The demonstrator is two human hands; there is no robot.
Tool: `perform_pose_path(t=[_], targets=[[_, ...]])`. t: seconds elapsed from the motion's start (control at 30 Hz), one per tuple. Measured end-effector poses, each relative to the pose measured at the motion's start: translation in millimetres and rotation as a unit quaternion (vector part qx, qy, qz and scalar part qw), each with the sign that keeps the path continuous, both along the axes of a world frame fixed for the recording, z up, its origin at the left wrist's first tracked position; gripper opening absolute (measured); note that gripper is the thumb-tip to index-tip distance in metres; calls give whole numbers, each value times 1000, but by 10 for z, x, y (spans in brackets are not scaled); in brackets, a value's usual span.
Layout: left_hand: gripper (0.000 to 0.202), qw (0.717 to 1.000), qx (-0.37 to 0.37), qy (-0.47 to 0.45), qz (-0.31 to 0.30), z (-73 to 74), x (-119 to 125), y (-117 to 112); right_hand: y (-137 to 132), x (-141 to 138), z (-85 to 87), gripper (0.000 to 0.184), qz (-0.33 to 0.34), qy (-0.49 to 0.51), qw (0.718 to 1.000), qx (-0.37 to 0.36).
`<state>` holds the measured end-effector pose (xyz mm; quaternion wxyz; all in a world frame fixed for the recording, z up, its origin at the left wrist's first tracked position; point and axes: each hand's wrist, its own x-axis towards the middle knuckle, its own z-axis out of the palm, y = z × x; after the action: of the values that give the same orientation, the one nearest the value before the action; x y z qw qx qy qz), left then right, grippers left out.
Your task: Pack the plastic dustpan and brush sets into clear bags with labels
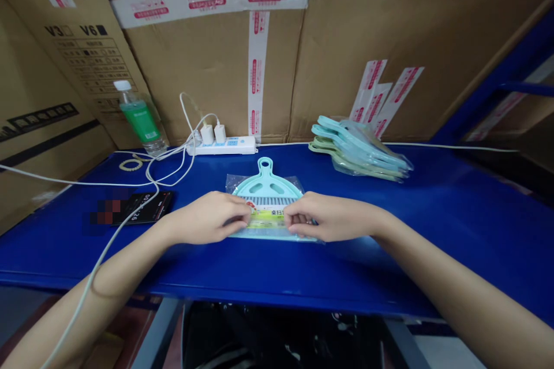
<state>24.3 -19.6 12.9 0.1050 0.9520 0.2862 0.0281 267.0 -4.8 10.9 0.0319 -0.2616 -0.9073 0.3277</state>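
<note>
Cable, white, one (pixel 89 285): passes over the left forearm (pixel 134 265), entering at seven o'clock.

Dustpan-and-brush set (pixel 265 186), pale blue, one: centre of the clock. In clear film (pixel 235 180), lying flat on the blue counter (pixel 268 271), handle at twelve; printed label (pixel 262 214) just below the bristles (pixel 270 201).

Left hand (pixel 212 216): at nine, on the wrapped set, fingers curled, thumb close beneath. Right hand (pixel 311 216): at three, likewise curled, over the label's other end. Whether either pair of fingers pinches film or merely rests, I cannot tell from where I stand.

Wrapped stack (pixel 361 147), pale blue and green: at two. Power strip (pixel 242 145), white: at eleven. Bottle (pixel 142 118), green label: at ten. Dark screen (pixel 158 207): at nine, beyond the left hand.

Handling note, my judgement: best keep both hands level and pressure light and even, sparing film from creases and bristles from bending; mind the cable, which could snag the left arm.
</note>
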Motion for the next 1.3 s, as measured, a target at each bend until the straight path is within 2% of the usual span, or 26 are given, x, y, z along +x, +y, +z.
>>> perform_pose_path(t=[0.1,0.43,0.6,0.73,1.0,1.3], targets=[[19,1000,3,0,8,-8,-1,6,6,8,-8,11,-6,12,1000,-21],[16,1000,0,-14,28,-47,2,16,5,-9,-19,14,-42,39,998,6],[15,999,-2,-27,33,-60,1,17,10,-26,-59,3,-70,36,996,47],[14,999,-17,-30,40,-68,1,17,32,-47,-117,18,-87,42,992,87],[14,998,-29,-24,50,-67,14,29,59,-82,-145,17,-100,7,986,131],[13,997,-38,-20,60,-83,3,6,65,-92,-155,18,-104,-2,985,137]])
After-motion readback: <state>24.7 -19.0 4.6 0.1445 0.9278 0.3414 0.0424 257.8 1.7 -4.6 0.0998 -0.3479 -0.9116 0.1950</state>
